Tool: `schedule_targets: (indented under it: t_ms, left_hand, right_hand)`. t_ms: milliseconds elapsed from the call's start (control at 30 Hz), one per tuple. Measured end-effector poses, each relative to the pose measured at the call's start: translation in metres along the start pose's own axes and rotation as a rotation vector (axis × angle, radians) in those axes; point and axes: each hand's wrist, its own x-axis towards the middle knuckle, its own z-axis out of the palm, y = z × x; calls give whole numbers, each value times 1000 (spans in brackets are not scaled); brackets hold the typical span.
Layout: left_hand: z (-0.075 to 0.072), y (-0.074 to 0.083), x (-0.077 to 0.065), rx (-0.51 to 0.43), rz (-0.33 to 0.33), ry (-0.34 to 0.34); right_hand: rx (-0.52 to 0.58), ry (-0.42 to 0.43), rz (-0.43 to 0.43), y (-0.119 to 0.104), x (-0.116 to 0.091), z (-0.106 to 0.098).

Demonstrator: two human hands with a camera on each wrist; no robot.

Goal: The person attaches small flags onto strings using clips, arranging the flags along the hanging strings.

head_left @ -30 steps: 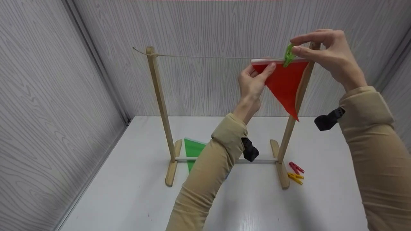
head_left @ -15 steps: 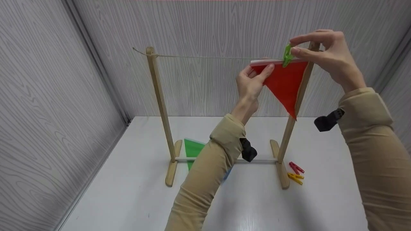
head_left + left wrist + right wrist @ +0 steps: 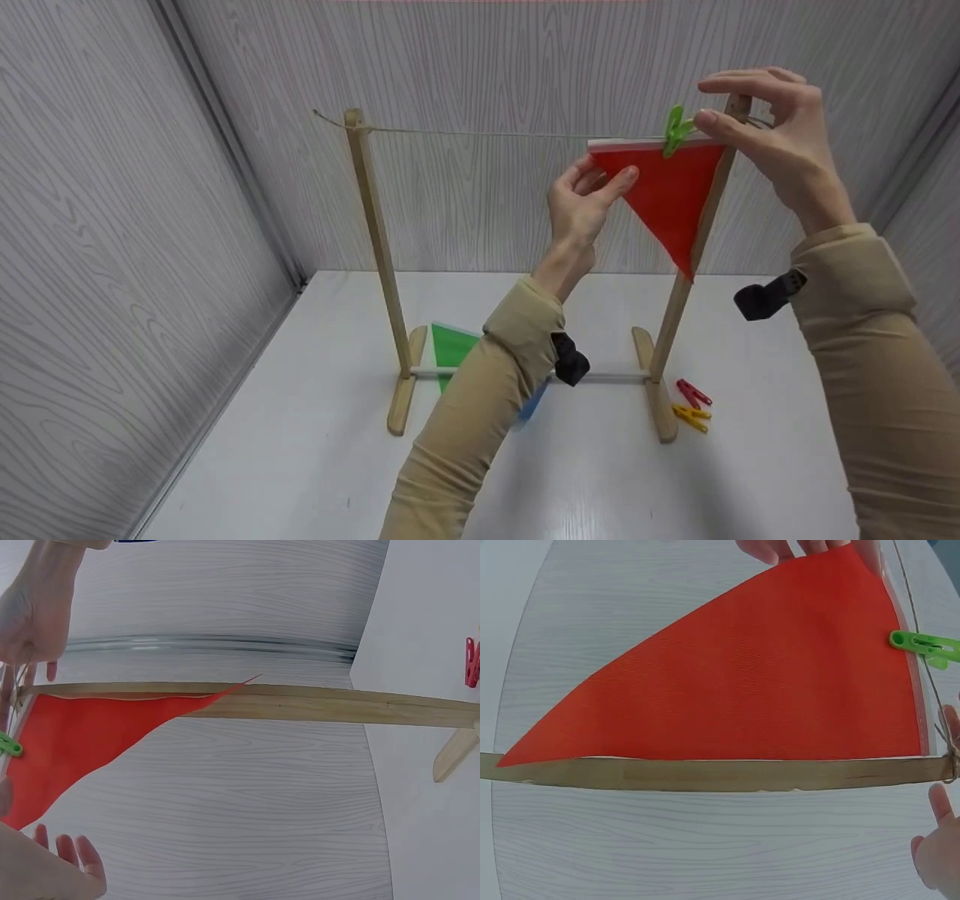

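A red triangular pennant [image 3: 667, 191] hangs at the string [image 3: 480, 134], its pale top edge along it. The green clothespin [image 3: 676, 133] stands on that edge and the string. My left hand [image 3: 581, 206] is at the pennant's upper left corner, thumb in front and fingers partly behind it, thumb and fingers spread apart. Just right of the clothespin is my right hand [image 3: 784, 131], thumb and index finger parted with nothing between them. The right wrist view shows the clothespin [image 3: 930, 645] across the pennant's edge, beside the string's knot.
The string runs between two wooden posts [image 3: 371, 225] joined below by a white bar [image 3: 600, 376]. A green pennant [image 3: 454, 345] and a blue piece [image 3: 534, 401] lie partly hidden under my left arm. Red [image 3: 694, 393] and yellow clothespins [image 3: 691, 417] lie by the right foot.
My right hand has let go of the green clothespin and moved slightly right. My left thumb has slid down from the pennant's top edge and its grip has loosened. The clothespin stays in place.
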Motion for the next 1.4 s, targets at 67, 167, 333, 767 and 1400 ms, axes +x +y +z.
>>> schedule_targets:
  t_ms: [67,167,333,767,1400]
  left_hand:
    - [-3,-3,-1,25,-9,-2]
    - [-8,-6,-4,65,-26,-8]
    - [-16,-16,-10,116,-34,-24]
    - [-66,-63,-42,343,-24,-108]
    - [-170,-151,-96,626,-119,-116]
  right_hand:
    - [28,46,-23,3,-2,1]
    - [57,111,-74,8,-7,5]
    - [26,186,-145,14,-18,11]
    - [-24,445,-229,8,-66,51]
    - [283,233,150,114,-232,137]
